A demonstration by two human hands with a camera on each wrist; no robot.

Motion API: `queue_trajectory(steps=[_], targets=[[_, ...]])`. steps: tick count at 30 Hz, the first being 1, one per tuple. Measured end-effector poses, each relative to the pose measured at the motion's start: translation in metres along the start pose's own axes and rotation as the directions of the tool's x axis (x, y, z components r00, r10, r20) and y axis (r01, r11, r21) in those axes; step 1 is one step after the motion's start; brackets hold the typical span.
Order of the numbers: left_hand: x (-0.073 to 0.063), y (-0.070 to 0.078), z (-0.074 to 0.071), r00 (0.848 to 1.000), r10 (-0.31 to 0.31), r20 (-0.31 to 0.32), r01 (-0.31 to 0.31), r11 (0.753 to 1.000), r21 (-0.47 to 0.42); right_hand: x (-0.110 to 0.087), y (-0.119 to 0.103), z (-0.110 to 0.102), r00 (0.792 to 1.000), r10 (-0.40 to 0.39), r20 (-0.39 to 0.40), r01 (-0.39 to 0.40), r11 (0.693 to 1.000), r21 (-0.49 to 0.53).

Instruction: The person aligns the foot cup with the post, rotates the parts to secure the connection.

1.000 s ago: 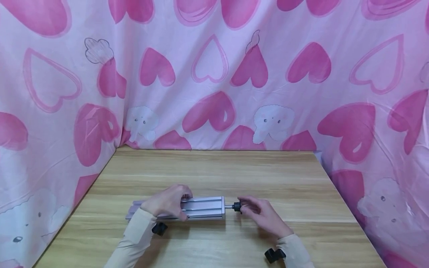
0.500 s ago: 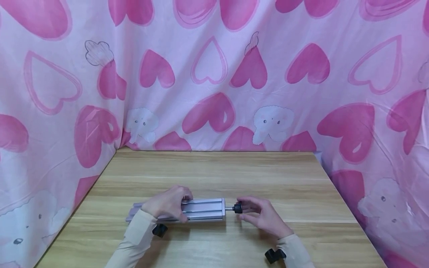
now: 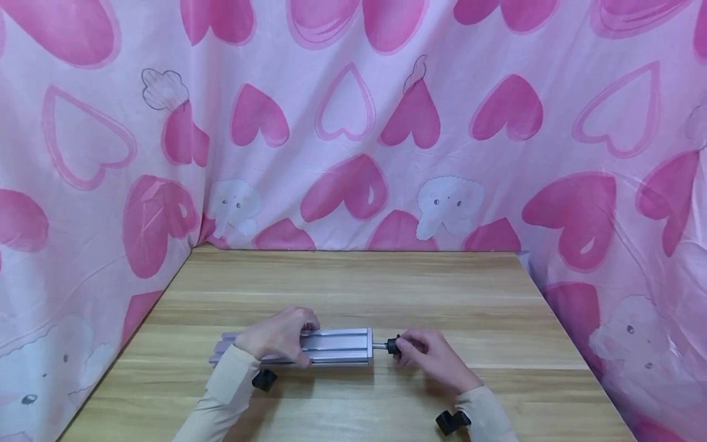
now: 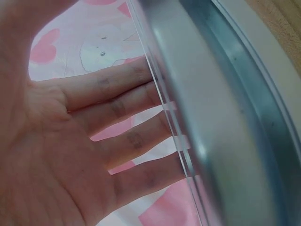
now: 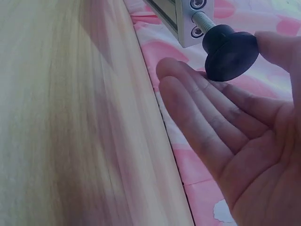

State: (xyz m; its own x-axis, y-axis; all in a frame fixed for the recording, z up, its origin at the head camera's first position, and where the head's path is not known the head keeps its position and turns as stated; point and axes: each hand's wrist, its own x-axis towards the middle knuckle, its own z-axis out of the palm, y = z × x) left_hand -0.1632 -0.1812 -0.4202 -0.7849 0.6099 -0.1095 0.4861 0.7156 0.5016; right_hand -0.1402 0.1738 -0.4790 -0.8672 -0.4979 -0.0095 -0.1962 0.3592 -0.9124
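Note:
An aluminium extrusion profile [image 3: 339, 348] with long grooves lies crosswise over the table's front half. My left hand [image 3: 278, 334] grips it from above near its middle, thumb on the near side and fingers over the far side. In the left wrist view those fingers reach behind the metal edge of the profile [image 4: 211, 94]. From the end plate at its right end sticks a threaded stud [image 5: 203, 21], tipped by a black, round levelling foot [image 5: 230, 54]. My right hand [image 3: 436, 359] pinches this foot between thumb and fingertips; the other fingers extend below it.
The wood-grain table [image 3: 353, 288] runs back to a pink heart-print curtain [image 3: 345, 184], which also hangs along both sides. Black clips show under the wrists, one beside the left sleeve [image 3: 223, 383] and one beside the right sleeve [image 3: 486, 414].
Half a second ago my right fingers were spread around the levelling foot; now they have come together on it. My left hand and the profile have stayed in place.

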Motion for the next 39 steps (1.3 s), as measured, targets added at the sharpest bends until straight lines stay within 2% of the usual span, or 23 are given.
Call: queue_trajectory(steps=[3, 7, 10, 18, 21, 26, 30, 34, 39], targets=[[-0.0006, -0.0011, 0.0008, 1.000, 0.003, -0.004, -0.003, 1.000, 0.005, -0.0015, 0.0008, 0.0006, 1.000, 0.004, -0.002, -0.004, 1.000, -0.016], [-0.0011, -0.0023, 0.0009, 1.000, 0.007, -0.008, -0.007, 1.000, 0.008, -0.0043, -0.0013, 0.0032, 0.996, -0.079, -0.037, 0.077, 0.996, -0.052], [-0.0009, -0.0029, 0.0009, 1.000, 0.004, -0.010, -0.003, 1.000, 0.014, -0.0044, -0.0034, 0.0048, 0.987, -0.148, -0.055, 0.146, 0.988, -0.041], [-0.0008, -0.0014, 0.0007, 1.000, 0.004, 0.000, -0.004, 1.000, 0.004, -0.0024, -0.0016, 0.0047, 0.977, -0.205, -0.057, 0.205, 0.979, -0.007], [-0.0009, -0.0007, 0.0000, 1.000, 0.004, -0.001, -0.004, 1.000, 0.003, -0.0028, -0.0022, 0.0040, 0.980, -0.186, -0.067, 0.185, 0.983, -0.018], [-0.0008, 0.0004, -0.0010, 1.000, 0.003, -0.004, -0.003, 1.000, 0.009, -0.0028, -0.0032, 0.0022, 0.991, -0.102, -0.082, 0.099, 0.994, -0.045], [-0.0009, 0.0014, -0.0010, 1.000, 0.001, -0.006, -0.001, 1.000, 0.011, -0.0018, -0.0027, 0.0012, 0.998, -0.054, -0.044, 0.055, 0.998, 0.008], [-0.0008, 0.0027, -0.0006, 1.000, -0.001, -0.007, 0.001, 1.000, 0.015, -0.0007, -0.0011, 0.0008, 0.999, -0.040, 0.003, 0.040, 0.998, 0.046], [-0.0016, 0.0022, -0.0004, 1.000, -0.004, -0.009, 0.004, 1.000, 0.016, -0.0014, 0.0010, 0.0020, 0.999, -0.041, 0.002, 0.041, 0.999, -0.006]])
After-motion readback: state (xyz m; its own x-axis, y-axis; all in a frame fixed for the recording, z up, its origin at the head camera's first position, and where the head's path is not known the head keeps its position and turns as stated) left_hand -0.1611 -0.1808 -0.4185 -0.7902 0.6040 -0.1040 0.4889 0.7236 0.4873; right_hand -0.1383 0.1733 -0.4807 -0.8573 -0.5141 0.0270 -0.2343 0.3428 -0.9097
